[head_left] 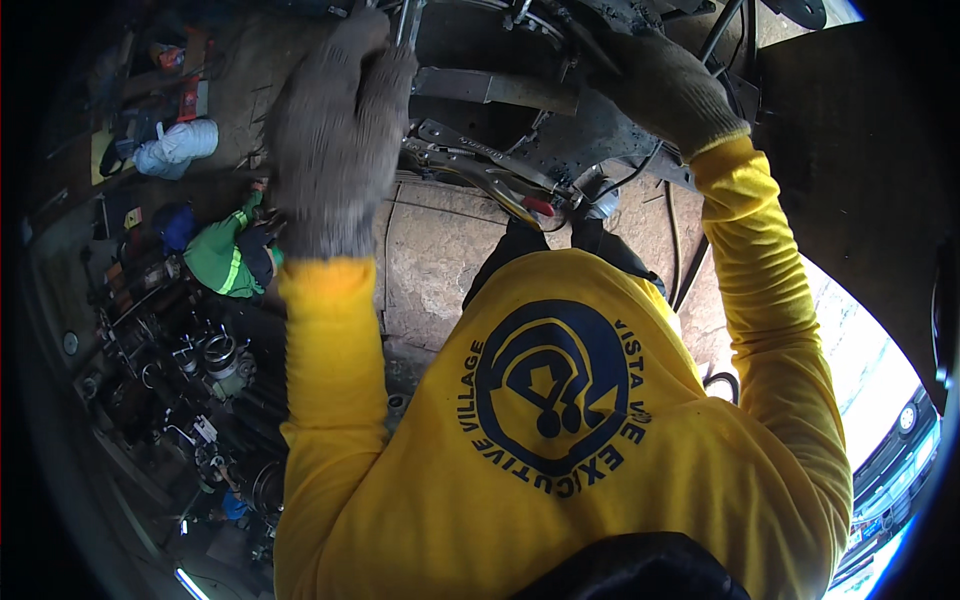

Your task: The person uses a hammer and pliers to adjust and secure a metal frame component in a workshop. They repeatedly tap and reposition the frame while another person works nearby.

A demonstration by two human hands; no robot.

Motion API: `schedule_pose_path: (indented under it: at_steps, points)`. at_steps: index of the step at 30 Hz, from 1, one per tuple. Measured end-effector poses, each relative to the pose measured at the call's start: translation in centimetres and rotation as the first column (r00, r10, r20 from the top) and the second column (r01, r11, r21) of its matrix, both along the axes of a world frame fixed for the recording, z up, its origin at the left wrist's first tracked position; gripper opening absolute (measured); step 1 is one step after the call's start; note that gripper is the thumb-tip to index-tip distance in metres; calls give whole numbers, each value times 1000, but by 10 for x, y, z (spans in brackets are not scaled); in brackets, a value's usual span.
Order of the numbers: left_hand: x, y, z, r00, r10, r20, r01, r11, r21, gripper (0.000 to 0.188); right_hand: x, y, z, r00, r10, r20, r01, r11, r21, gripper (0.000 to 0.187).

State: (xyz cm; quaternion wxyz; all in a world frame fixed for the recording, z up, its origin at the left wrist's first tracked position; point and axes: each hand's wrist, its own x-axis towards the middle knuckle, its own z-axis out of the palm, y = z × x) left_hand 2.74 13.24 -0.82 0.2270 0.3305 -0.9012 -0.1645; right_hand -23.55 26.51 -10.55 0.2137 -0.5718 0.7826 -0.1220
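Note:
My left hand (335,150), in a grey knit glove, is raised at the upper left with its fingers stretched upward and slightly smeared. A gap shows between thumb and fingers, and a thin silver rod (407,22) is just right of it. My right hand (665,85), also gloved, reaches into the dark metal frame (560,135) at the upper right. Its fingers curl in shadow by a dark bar (588,38); what they grip is hidden. Between the hands lie a flat metal strip (490,88) and what looks like silver locking pliers (470,150).
A red-ended piece (538,206) hangs below the frame near my feet. Dark cables (673,240) cross the brown floor (430,250). A person in green (225,255) crouches at left, near cluttered machine parts (220,355); another person in pale clothing (178,148) is farther off. A vehicle (900,450) stands outside, right.

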Motion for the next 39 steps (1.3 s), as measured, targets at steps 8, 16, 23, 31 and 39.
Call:
schedule_pose_path:
  at_steps: [8, 16, 23, 31, 39]
  points:
    - [94, 106, -50, 979, 187, -84, -129, 882, 453, 29, 4, 63, -27, 941, -246, 235, 329, 829, -452, 46]
    - [134, 114, -94, 967, 253, 36, -239, 844, 481, 25, 12, 96, -42, 942, -245, 229, 335, 670, -662, 44]
    - [146, 66, -117, 999, -15, -41, 32, 904, 426, 26, 57, 96, 9, 939, -160, 303, 331, 648, -685, 44]
    - [199, 31, -137, 969, -245, 34, 161, 729, 665, 30, 157, 88, 43, 922, -233, 310, 379, 706, -598, 45]
    - [230, 10, -162, 902, -432, 12, 321, 689, 650, 36, 214, 73, 72, 912, -400, -91, 326, 841, -432, 55]
